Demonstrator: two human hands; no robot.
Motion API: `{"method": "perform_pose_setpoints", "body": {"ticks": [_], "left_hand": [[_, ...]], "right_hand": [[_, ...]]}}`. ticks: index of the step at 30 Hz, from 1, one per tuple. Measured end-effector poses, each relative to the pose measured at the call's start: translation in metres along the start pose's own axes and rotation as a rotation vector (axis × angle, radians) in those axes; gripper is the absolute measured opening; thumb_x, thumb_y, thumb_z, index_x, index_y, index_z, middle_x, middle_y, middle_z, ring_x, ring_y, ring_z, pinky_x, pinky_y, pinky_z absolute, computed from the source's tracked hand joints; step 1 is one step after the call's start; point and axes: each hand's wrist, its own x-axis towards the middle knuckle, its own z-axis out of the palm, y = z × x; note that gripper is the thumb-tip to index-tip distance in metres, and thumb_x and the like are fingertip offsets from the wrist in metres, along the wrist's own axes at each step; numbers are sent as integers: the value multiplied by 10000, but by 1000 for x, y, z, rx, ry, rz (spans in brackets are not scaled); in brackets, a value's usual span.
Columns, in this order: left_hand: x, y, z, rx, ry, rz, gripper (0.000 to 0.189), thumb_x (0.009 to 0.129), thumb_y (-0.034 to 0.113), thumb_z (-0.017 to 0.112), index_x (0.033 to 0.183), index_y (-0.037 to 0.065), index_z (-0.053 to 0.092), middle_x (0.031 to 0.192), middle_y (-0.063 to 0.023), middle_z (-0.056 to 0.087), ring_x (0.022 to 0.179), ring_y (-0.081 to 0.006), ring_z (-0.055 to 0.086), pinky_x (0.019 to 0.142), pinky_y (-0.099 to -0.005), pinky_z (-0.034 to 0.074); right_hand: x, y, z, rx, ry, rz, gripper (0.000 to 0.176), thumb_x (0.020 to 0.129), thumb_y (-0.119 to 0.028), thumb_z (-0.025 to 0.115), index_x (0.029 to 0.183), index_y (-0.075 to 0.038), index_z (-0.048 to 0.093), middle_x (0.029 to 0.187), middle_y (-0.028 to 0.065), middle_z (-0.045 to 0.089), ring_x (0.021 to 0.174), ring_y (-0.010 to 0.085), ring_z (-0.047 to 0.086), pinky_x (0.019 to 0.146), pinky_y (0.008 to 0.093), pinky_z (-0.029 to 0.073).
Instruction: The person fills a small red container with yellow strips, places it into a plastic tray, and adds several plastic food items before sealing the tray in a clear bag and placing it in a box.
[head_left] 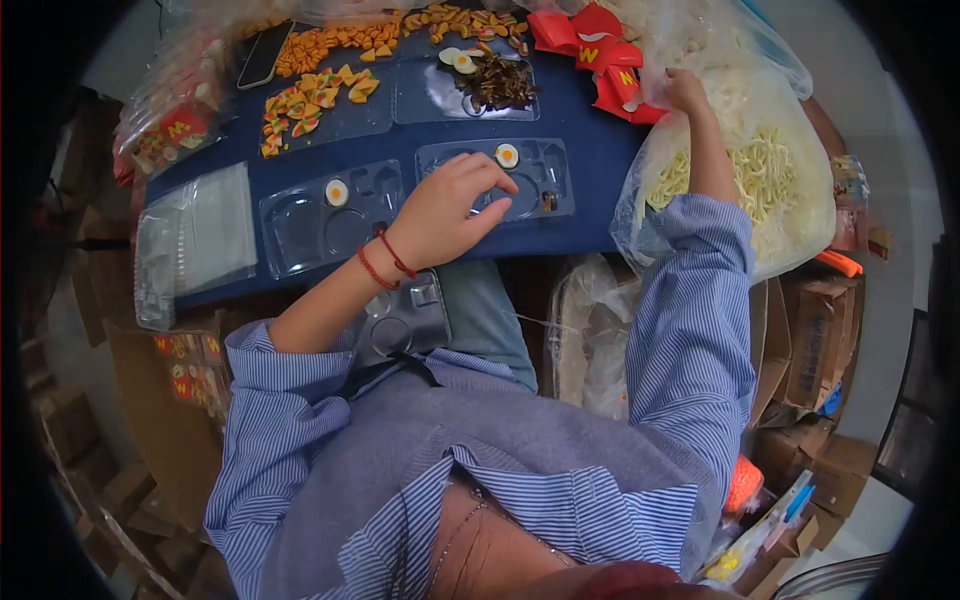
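Note:
My left hand (450,205), with a red bracelet at the wrist, is over a clear plastic blister tray (430,158). Its thumb and fingers are apart, and nothing shows between them. A toy-like fried egg half (507,156) and a small brown piece (549,202) lie in that tray. To the left is a second clear tray (285,243) holding another egg half (336,192). Over at the right, my right hand (685,92) is curled beside red cartons (618,85) marked with a yellow W, against a clear bag; its fingertips are hidden.
Orange pieces (325,50), multicoloured pieces (315,95) and dark brown pieces (500,82) lie at the back. A phone (265,55) sits back left. Stacked clear plastic sheets (205,225) lie left. A bag of pale noodle-like strands (765,175) stands right. Another tray (405,318) lies on my lap.

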Motion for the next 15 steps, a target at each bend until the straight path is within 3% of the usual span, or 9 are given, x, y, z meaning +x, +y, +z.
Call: {"method": "perform_pose_setpoints", "body": {"ticks": [2,5,7,10,14,15], "left_hand": [[-4,1,-3,11,-11,-12,153,866,95,600,1005,45,642,979,-77,606,890,-210,591,724,-304,493],[-14,-7,-8,31,-19,-75,153,866,99,604,1003,43,643,971,-77,610,875,-209,598,723,-304,497],[-20,-10,-11,-10,-45,-198,137,848,129,619,948,37,639,946,-95,617,868,-255,607,761,-348,501],[-27,-11,-15,-35,-53,-229,139,855,128,613,945,27,642,936,-92,620,816,-231,620,725,-327,508],[-26,-18,-11,-95,-54,-260,139,854,122,616,943,21,650,919,-83,624,772,-213,623,706,-312,510],[-23,-19,-7,-151,-63,-277,166,853,119,617,987,25,642,963,-91,619,765,-207,625,705,-312,510]], "right_hand": [[12,-8,8,-105,-53,-136,361,807,-138,556,1147,-76,657,1052,215,673,959,380,656,808,438,526],[29,-8,21,-152,-135,-11,335,849,-202,507,1116,-64,654,1103,223,654,986,388,648,853,461,512],[38,-9,35,-102,-49,236,318,880,-227,499,1133,-109,652,1080,222,664,988,387,648,866,497,504],[13,-20,3,-71,87,214,309,894,-260,479,1077,-106,674,1050,228,670,972,388,652,842,498,506],[-18,-4,-41,-12,114,175,296,910,-293,505,1085,-140,688,993,212,686,951,386,658,827,494,506],[-37,-14,-54,92,286,164,293,920,-304,524,1096,-136,688,938,180,701,848,334,670,745,441,516]]}}
